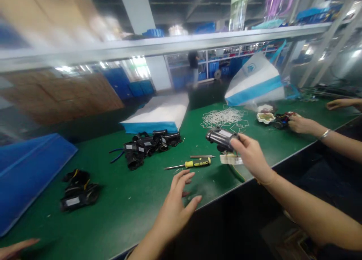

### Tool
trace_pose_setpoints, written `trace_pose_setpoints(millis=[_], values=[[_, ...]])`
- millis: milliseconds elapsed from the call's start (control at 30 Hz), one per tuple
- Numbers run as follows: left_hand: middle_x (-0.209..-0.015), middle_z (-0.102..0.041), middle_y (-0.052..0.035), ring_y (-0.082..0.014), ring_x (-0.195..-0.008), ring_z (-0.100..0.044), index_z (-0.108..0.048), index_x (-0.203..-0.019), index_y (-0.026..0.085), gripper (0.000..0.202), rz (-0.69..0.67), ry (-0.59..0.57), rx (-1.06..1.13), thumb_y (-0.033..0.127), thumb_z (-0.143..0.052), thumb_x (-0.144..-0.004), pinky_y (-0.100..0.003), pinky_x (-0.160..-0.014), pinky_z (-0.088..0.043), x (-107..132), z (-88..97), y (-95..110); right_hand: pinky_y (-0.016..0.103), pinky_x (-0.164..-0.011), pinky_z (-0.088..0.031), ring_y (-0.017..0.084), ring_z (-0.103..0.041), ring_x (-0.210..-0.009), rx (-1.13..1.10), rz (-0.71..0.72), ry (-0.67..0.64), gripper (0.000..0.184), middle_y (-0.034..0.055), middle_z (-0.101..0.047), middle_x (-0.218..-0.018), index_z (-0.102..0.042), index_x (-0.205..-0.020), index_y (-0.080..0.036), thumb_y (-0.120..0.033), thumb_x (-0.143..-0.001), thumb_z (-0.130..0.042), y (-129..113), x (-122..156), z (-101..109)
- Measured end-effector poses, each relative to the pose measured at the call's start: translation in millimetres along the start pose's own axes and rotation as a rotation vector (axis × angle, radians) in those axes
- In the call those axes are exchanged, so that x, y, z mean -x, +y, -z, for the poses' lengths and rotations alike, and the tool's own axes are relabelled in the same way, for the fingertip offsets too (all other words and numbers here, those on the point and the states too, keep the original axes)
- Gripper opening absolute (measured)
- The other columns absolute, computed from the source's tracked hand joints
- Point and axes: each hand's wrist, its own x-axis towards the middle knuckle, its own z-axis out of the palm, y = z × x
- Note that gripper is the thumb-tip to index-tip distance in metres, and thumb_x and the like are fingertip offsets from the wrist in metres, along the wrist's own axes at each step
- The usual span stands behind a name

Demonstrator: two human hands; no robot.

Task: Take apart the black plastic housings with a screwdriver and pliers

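Note:
My right hand grips a black cylindrical device with a pale label, raised over the front part of the green bench. Below it are a whitish block and a green-handled tool, partly hidden by the hand. My left hand is open over the bench edge, its fingers spread and holding nothing. Just beyond those fingers lie a yellow-and-black screwdriver and a thin brown-handled tool. Several similar black devices are heaped farther back.
A blue bin stands at left, near more black parts. White wire pieces lie in a pile. White-and-blue bags sit behind. Another person's hands work at right; another hand shows lower left. A shelf crosses above.

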Motion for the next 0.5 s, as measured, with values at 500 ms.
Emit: trace_pose_setpoints(millis=[500], values=[[-0.141, -0.032, -0.0159, -0.0300, -0.134, -0.037, -0.027, -0.142, 0.017, 0.089, 0.172, 0.126, -0.029, 0.025, -0.072, -0.065, -0.049, -0.113, -0.031, 0, 4.5, -56, 0.056, -0.111, -0.025, 0.032, -0.042, -0.127, 0.273, 0.409, -0.396, 0.052, 0.0147, -0.055, -0.129, -0.055, -0.122, -0.017, -0.027, -0.073, -0.070, 11, 131, -141]])
